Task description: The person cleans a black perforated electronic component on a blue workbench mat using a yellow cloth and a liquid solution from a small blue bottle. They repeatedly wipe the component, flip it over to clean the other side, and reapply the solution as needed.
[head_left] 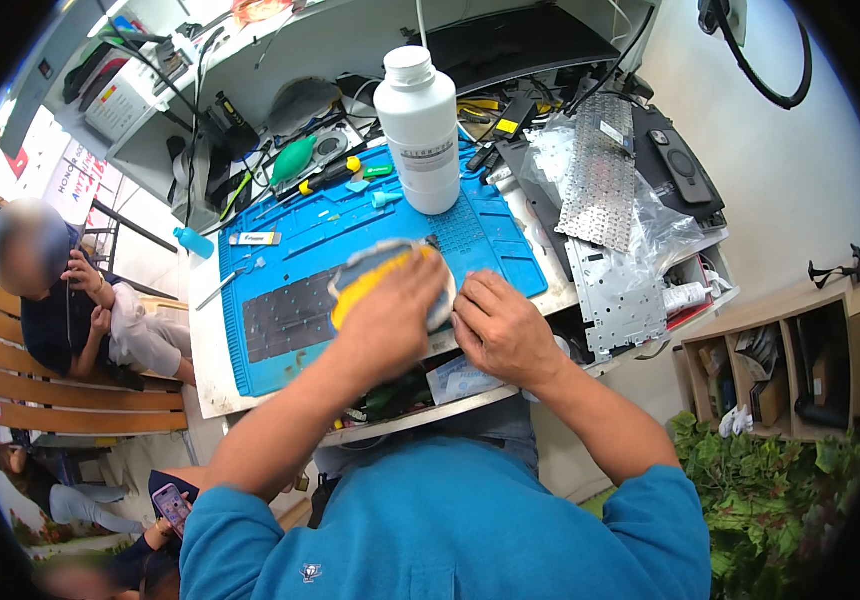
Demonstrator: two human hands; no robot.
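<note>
1. Blurrily seen under the left hand [390, 315]: soft-looking yellow-and-grey cloth [353, 296], above the front part of the blue mat [295, 258], half covered by that hand.
2. With left fingers bent and close together over the cloth; can't tell whether gripping or only pressing.
3. With right hand [495, 325] fingers curled nearly closed beside a pale curved edge; can't tell if pinching it.
4. Just beyond: smooth white plastic bottle [425, 140], upright, blocking part of the ridged mat.
5. Farther right: perforated metal sheet [595, 185], crinkled clear plastic [665, 240].
</note>
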